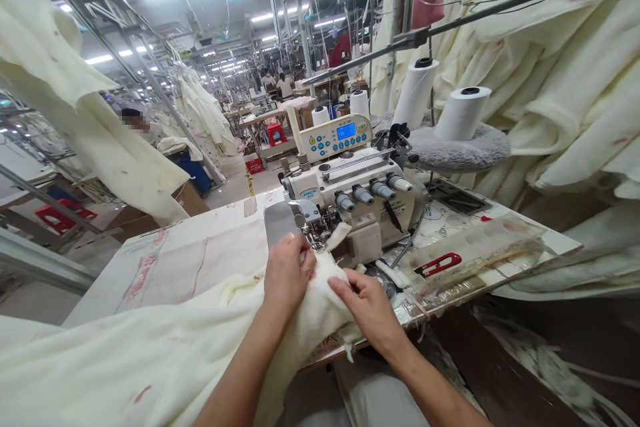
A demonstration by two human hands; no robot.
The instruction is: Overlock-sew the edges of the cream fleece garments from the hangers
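Observation:
Cream fleece fabric with small reddish marks spreads over the table's left front and runs up to the overlock sewing machine. My left hand is closed on the fabric just in front of the needle and presser foot area. To its right, my right hand pinches the fabric's edge between thumb and fingers. A narrow pale strip sticks up beside the presser foot. The fabric right under the needle is partly hidden by my left hand.
Red thread snips lie on the clear tray at right. Thread cones stand behind the machine, beneath a metal rod. Cream garment pieces hang at left and right. A person sits farther back at left.

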